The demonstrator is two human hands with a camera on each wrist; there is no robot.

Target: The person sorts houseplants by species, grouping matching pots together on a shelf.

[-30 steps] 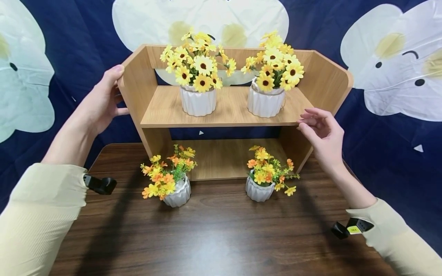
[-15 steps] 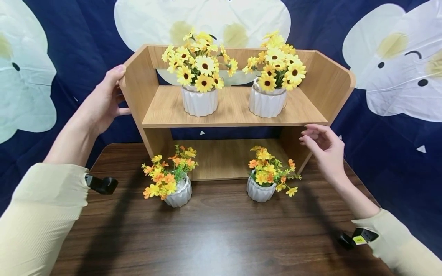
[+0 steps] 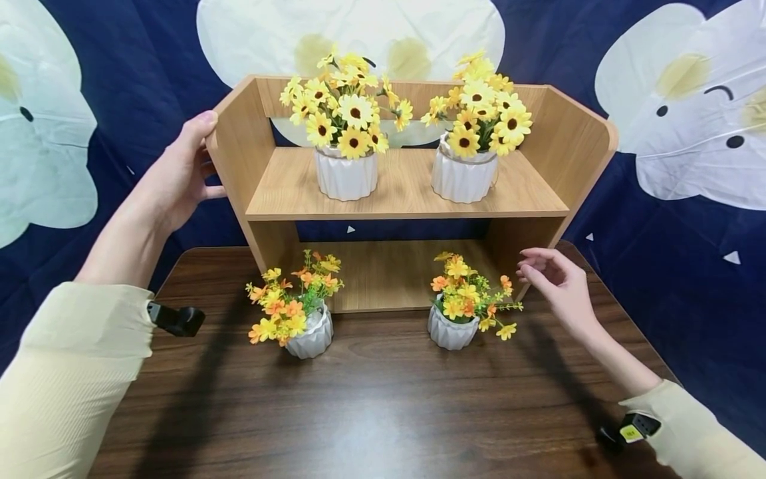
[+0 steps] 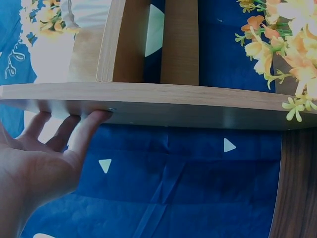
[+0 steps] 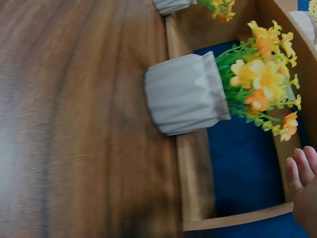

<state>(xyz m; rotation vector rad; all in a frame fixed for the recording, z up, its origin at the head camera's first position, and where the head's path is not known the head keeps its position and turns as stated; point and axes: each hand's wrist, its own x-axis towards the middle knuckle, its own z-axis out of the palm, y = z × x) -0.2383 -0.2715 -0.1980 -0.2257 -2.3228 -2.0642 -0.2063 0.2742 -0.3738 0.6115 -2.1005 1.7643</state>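
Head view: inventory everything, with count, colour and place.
Wooden table: one, dark brown, foreground
Two-tier wooden shelf: one, light brown, on table
Fluted pots with yellow flowers: two, white, upper shelf
Fluted pots with orange and yellow flowers: two, white, before shelf
Printed cloth backdrop: one, navy and white, behind
Wrist devices: two, black, at cuffs
Sleeves: two, cream, lower corners
Left hand: one, touching shelf's left side
Right hand: one, empty, right of pots

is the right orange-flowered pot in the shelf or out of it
Out: the white pot stands on the dark table, its base in front of the wooden shelf in the head view.
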